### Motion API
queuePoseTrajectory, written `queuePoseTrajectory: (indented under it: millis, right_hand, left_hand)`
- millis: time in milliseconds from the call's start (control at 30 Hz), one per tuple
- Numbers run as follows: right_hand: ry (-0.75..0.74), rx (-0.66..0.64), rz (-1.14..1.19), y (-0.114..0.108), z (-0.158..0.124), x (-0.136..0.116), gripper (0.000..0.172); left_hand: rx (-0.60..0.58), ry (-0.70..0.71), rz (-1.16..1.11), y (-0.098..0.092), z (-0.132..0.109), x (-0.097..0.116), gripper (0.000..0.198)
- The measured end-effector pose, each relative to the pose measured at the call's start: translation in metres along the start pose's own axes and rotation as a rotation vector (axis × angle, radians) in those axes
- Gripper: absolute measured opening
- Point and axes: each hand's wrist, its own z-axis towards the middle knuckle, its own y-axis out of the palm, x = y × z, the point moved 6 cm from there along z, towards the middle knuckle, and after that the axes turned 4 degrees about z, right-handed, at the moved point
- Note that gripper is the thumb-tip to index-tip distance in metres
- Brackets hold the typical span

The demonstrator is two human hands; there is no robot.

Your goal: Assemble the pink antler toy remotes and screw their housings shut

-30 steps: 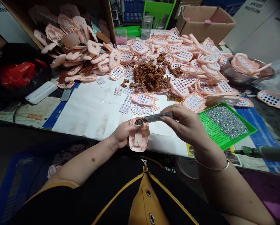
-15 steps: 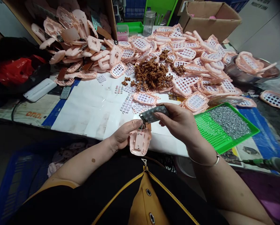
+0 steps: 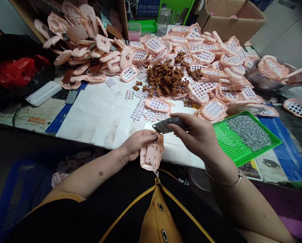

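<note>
My left hand [image 3: 135, 144] is closed round a pink plastic shell [image 3: 152, 154], held inside-up at the table's near edge, thumb pressing near its top end. My right hand [image 3: 197, 135] pinches a dark grey circuit board [image 3: 169, 124] by its right end, holding it just above and to the right of the shell. The board's left corner hovers close to the shell's top; thin wires seem to join them, but I cannot tell for sure. Directly beyond lies a pink keypad front [image 3: 157, 105] on white paper [image 3: 95, 114].
Heaps of pink shells [image 3: 90, 44] and keypad fronts [image 3: 211, 60] cover the far table. A brown pile of small parts [image 3: 166, 79] lies in the middle. A green tray [image 3: 226, 141] of small silver screws sits at my right. White keypad mats [image 3: 140, 111] are scattered nearby.
My right hand turned the board from edge-on to flatter and drew it slightly right of the shell. My left thumb moved over the shell's top end. The camera tilted a little.
</note>
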Motion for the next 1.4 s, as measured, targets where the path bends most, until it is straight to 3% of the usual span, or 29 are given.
queuePoseTrajectory:
  millis: [267,500,700,867,1033,1400]
  right_hand:
    - [0.135,0.048,0.09,0.005,-0.013,0.013,0.014]
    - [-0.042,0.148,0.08,0.007,-0.027,0.002,0.005]
    - [-0.291,0.133,-0.031,0.026,-0.058,-0.003,0.027]
    - [-0.459,0.149,-0.127,0.045,-0.084,-0.01,0.051]
    - [-0.515,0.156,-0.144,0.051,-0.089,-0.018,0.066]
    - [-0.42,0.181,-0.093,0.049,-0.085,-0.017,0.067]
  left_hand:
    - [0.04,0.072,0.088,-0.001,-0.002,0.006,0.035]
    - [0.058,0.182,0.111,-0.003,-0.002,0.014,0.032]
    - [0.094,0.249,0.146,-0.002,-0.003,0.02,0.021]
    - [0.273,0.352,0.147,-0.014,-0.008,0.022,0.028]
    - [0.289,0.437,0.222,-0.018,-0.011,0.021,0.034]
    - [0.308,0.425,0.235,-0.017,-0.017,0.028,0.037]
